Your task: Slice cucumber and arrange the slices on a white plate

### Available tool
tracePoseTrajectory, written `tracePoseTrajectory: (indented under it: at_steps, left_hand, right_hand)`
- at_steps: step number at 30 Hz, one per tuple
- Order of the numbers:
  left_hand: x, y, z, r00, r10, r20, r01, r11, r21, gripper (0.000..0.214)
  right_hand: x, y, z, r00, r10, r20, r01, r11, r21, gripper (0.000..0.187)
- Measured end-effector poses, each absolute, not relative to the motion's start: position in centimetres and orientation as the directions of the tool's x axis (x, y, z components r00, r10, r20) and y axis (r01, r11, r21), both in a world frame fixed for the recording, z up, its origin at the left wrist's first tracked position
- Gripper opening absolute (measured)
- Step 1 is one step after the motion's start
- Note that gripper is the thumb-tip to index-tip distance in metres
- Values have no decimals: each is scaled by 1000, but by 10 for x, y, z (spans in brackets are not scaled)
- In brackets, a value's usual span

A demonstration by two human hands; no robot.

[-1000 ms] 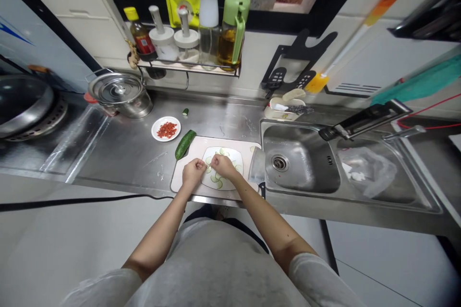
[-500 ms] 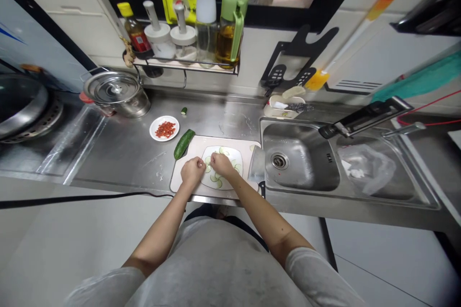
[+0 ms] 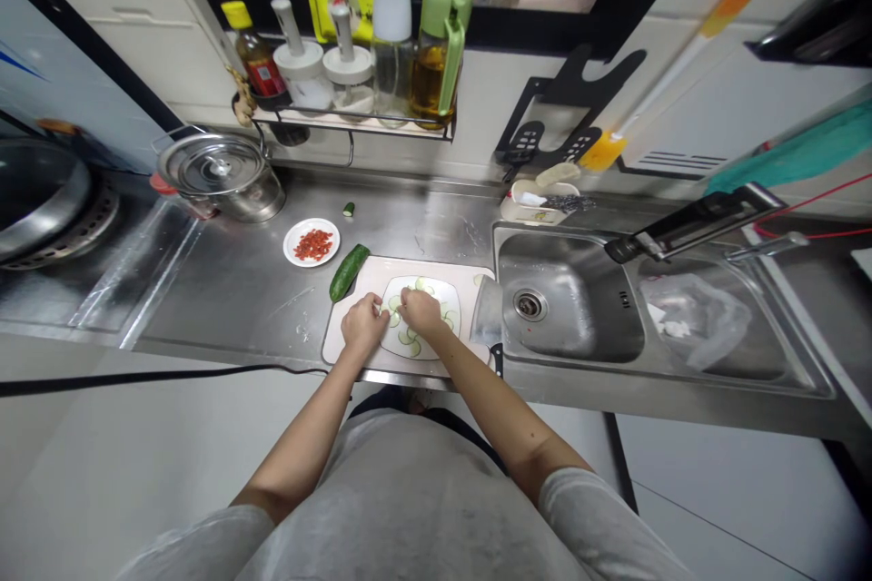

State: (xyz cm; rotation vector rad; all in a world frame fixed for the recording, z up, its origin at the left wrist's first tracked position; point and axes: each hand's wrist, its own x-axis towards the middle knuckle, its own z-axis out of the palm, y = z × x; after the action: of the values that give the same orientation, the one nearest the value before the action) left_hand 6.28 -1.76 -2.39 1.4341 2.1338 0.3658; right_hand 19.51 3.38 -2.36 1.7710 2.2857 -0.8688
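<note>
A white plate [image 3: 442, 294] with several thin cucumber slices [image 3: 410, 338] lies on a pale cutting board [image 3: 354, 281] at the counter's front edge. My left hand [image 3: 363, 324] hovers at the plate's left rim, fingers curled in a pinch. My right hand [image 3: 421, 309] is over the plate's middle, fingers also pinched together near a slice. What each pinch holds is too small to make out. Half a cucumber [image 3: 349, 271] rests at the board's far left corner.
A small dish of red bits [image 3: 312, 242] and a cucumber end [image 3: 349, 210] sit behind the board. A lidded steel pot [image 3: 219, 172] stands at the left, a wok [image 3: 34, 195] beyond it. The sink [image 3: 569, 309] is right of the board. A condiment rack [image 3: 354, 123] hangs on the wall.
Both hands have shifted slightly up and left over the plate, staying pinched close together. Nothing else has moved.
</note>
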Motion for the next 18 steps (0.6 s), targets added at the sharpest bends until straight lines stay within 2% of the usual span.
tracePoseTrajectory:
  at_steps: [5,10,18]
  left_hand:
    - [67,-16,-25,-264,952,-156,831,307,465,19]
    - [68,-11,-30,-247,956,-158,864,291,411,22]
    - [68,-10,-36,-244,952,-184,875,298,382,23]
  right_hand:
    - [202,34,-20,-283,854,-437,928,128,-350,10]
    - [209,30,-16,-208,857,-471,952,66,-300,13]
    - [209,25,-15,-208,845,-493,966,98,-240,18]
